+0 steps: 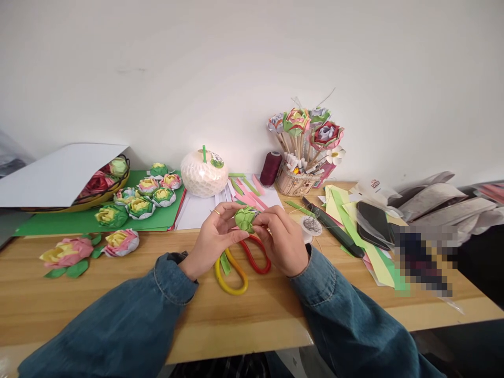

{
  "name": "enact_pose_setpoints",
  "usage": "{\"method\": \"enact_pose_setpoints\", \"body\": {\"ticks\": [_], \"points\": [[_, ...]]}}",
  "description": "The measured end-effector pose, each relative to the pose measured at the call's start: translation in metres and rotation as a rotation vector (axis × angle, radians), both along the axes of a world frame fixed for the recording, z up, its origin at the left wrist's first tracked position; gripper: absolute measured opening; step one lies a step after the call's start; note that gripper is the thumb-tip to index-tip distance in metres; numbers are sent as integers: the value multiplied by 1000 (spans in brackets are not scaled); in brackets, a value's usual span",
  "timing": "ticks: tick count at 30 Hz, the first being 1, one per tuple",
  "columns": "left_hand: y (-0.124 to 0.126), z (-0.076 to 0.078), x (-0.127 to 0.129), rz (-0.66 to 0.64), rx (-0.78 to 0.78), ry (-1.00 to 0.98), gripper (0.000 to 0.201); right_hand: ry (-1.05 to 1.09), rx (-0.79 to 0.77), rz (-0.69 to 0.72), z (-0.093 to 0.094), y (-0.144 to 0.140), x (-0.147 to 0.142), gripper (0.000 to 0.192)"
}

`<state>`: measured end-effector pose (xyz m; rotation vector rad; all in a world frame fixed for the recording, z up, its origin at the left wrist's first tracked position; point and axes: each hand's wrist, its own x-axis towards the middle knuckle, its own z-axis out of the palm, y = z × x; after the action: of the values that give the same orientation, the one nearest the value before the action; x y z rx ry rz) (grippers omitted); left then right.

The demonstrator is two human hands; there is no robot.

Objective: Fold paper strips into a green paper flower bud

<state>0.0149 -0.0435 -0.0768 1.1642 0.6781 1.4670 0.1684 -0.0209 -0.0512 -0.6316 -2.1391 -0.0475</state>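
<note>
I sit at a long wooden table (118,299) of light colour, pushed against a plain white wall (236,63). My left hand (210,239) and my right hand (281,241) meet above the middle of the table, and together they hold a small green folded paper piece (245,218). The fingers of both hands are closed around it from two sides, the left from below and the right from the side. Both my arms are in blue denim sleeves (129,325).

Just under my hands lie scissors with one yellow and one red loop handle (240,268), flat on the wood. Behind my hands there are white sheets with pink and green paper strips (246,191) on them.

On the left side a green paper sheet (59,223) covers the table, and several folded paper lotus flowers in yellow, pink and green (139,202) stand on it. Two more such flowers (90,247) lie in front of it on the bare wood. Further left, a white cardboard sheet (59,173) partly covers a basket with flowers.

Near the wall stands a round white object in foam net (203,173), beside it a dark red spool of thread (271,168) and a small woven basket with paper flowers on sticks (303,147). On the right lie yellow and green paper sheets (378,257), a dark utility knife (334,228) and a black phone (374,220).
</note>
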Motion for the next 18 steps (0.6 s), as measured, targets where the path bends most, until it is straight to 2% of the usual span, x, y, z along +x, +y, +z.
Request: {"method": "enact_pose_setpoints", "body": {"ticks": [18], "points": [[-1,1,-1,-17,9,0,37,27,-32,41,0,1,0,11]]}}
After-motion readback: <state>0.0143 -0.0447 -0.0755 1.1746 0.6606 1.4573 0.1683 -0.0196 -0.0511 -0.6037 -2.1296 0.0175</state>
